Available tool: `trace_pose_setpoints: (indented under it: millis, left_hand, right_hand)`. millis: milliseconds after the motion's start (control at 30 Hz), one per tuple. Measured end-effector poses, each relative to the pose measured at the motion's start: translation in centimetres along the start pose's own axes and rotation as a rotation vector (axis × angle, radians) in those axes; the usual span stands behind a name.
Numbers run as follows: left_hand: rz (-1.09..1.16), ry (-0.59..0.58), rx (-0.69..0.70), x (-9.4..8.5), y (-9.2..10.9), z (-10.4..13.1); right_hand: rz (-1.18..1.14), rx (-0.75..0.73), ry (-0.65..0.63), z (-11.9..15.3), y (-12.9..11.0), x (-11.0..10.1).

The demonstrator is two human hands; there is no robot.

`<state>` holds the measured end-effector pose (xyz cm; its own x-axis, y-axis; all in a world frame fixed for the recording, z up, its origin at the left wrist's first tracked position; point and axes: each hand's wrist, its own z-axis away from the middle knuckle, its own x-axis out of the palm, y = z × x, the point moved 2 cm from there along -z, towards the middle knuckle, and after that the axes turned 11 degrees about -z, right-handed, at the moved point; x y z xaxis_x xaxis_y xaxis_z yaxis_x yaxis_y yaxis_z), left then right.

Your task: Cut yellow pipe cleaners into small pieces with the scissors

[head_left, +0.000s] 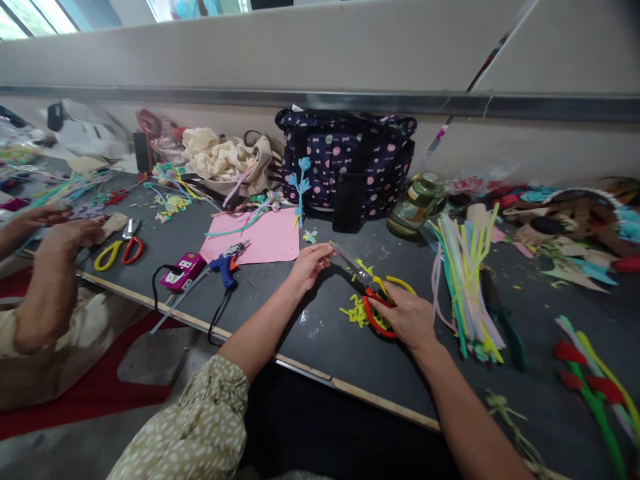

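In the head view, my right hand (407, 313) grips scissors (359, 269) with one red and one yellow handle loop, their blades angled up and left. My left hand (313, 265) is closed in a pinch right at the blade tips. What it holds there is too small or hidden to make out. Short yellow clippings (357, 312) lie on the dark table just under and beside the scissors. A small light blue and yellow piece (310, 237) rests behind my left hand.
Pink paper (270, 240), a blue glue gun (225, 265) and a magenta power strip (184, 272) sit left. A patterned bag (345, 150) and glass jar (416, 203) stand behind. Pastel stems (465, 287) bundle at right. A co-worker's hands (70, 230) work at far left.
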<state>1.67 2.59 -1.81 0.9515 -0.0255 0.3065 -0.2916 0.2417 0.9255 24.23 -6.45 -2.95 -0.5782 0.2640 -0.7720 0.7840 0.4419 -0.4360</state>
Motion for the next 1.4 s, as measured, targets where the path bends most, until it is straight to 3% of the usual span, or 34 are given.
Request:
trace_pose_setpoints:
  millis: [467, 900, 1200, 1400]
  left_hand:
    - [-0.173, 0.055, 0.088, -0.43, -0.01, -0.27]
    - [-0.181, 0.016, 0.103, -0.45, -0.14, -0.32]
    - [-0.166, 0.009, 0.083, -0.67, -0.49, -0.55]
    - [-0.139, 0.089, 0.074, -0.86, -0.38, -0.66]
  right_hand:
    - [0.078, 0.004, -0.030, -0.12, 0.07, 0.08]
    - [0.159, 0.041, -0.025, -0.11, -0.21, 0.17]
    - [0.097, 0.008, -0.051, -0.11, 0.08, 0.21]
    - [0.181, 0.036, -0.021, -0.29, -0.15, -0.04]
